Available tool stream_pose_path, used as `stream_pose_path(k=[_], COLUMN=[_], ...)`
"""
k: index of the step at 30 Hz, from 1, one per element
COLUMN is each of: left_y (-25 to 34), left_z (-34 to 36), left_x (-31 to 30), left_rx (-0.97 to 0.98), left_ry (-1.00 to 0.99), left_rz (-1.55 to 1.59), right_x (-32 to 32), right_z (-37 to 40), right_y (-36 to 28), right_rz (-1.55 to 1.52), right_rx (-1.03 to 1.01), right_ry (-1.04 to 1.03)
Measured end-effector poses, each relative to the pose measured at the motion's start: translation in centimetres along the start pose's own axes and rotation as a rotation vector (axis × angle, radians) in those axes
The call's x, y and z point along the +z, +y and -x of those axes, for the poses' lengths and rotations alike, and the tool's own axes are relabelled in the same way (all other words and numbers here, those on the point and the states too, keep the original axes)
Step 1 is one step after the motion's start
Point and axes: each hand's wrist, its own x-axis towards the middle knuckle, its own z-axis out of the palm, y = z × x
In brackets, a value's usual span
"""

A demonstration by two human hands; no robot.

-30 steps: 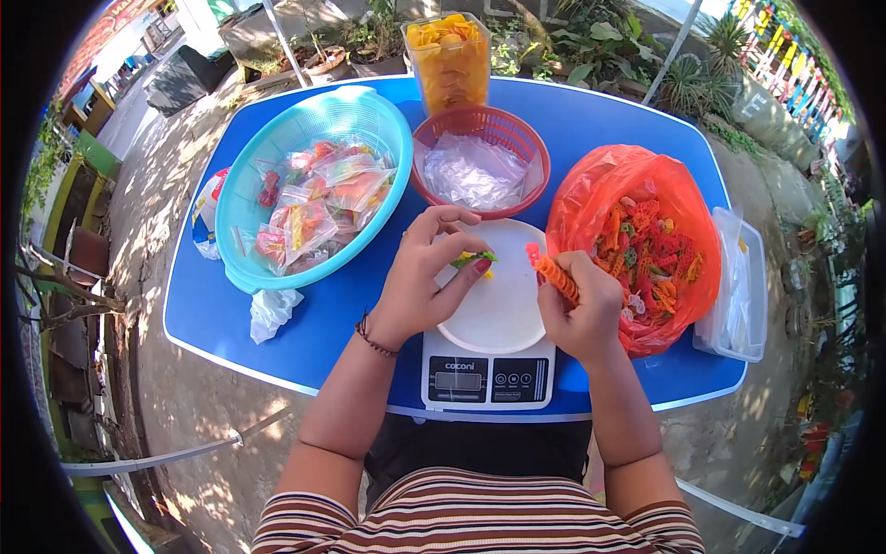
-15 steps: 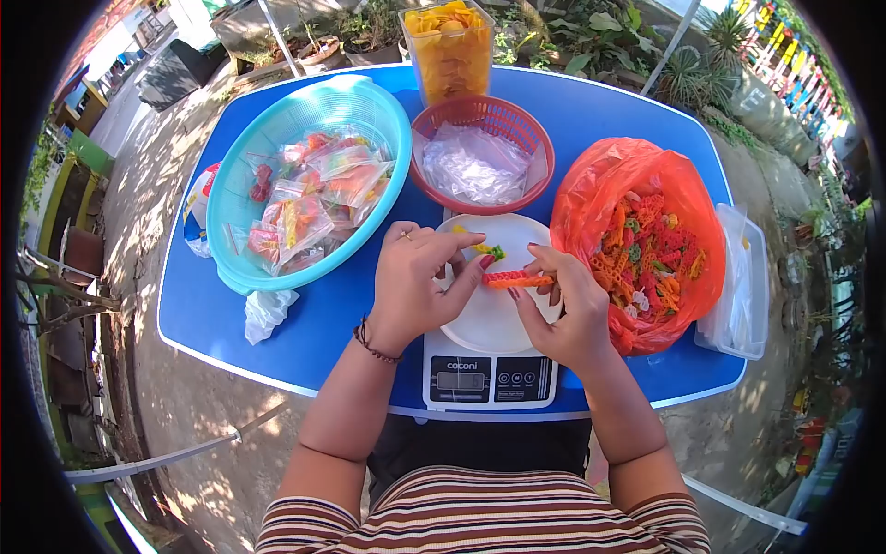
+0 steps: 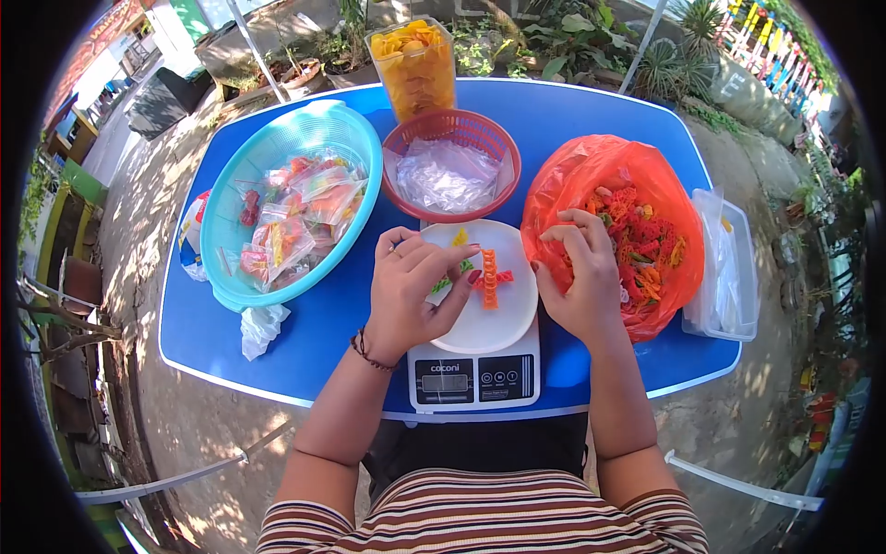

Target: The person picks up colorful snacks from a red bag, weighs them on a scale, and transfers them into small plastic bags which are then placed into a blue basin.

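Observation:
A white plate (image 3: 503,332) sits on a digital kitchen scale (image 3: 473,399) at the table's front. Several colored lattice-shaped snack pieces lie on it: an orange strip (image 3: 489,291), a pink one (image 3: 506,276) crossing beneath, a yellow one (image 3: 460,237) and a green one (image 3: 439,284) partly behind my fingers. Over the plate's left side is my left hand (image 3: 413,291), thumb and index finger apart beside the orange strip. My right hand (image 3: 586,282), fingers loosely bent and apart, is between the plate and a red plastic bag (image 3: 678,309) full of similar pieces (image 3: 646,240).
A turquoise basket (image 3: 217,231) of filled packets is at the left. Clear bags fill a red basket (image 3: 503,203) behind the plate, near a tub of yellow chips (image 3: 417,69). Crumpled plastic (image 3: 263,330) lies front left; a clear container (image 3: 724,277) stands far right.
The orange and pink pieces have left my fingers and now lie on the plate. My right hand has moved away toward the red bag. The view has shifted slightly.

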Motion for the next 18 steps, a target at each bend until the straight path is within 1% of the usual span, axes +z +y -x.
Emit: stream_pose_path(k=[3, 6, 12, 15, 18], left_y=[1.6, 2.8, 3.4, 4.0, 4.6], left_z=[-1.6, -3.2, -6.1, -6.8, -6.8], left_x=[-0.1, 0.7, 3.1, 4.4, 5.5], left_rx=[0.041, 0.104, 0.12, 0.134, 0.125], left_ry=[-0.141, -0.217, -0.272, -0.313, -0.368], left_rz=[-0.05, -0.054, -0.128, -0.166, -0.19], right_x=[0.2, 0.2, 0.2, -0.1, 0.5], right_z=[0.1, 0.3, 0.8, 0.8, 0.8], right_y=[0.2, 1.5, 2.5, 1.9, 1.7], right_rz=[-0.079, -0.098, 0.207, 0.228, 0.333], right_rx=[0.093, 0.071, 0.051, 0.11, 0.109], right_ry=[-0.04, -0.026, -0.062, -0.126, -0.113])
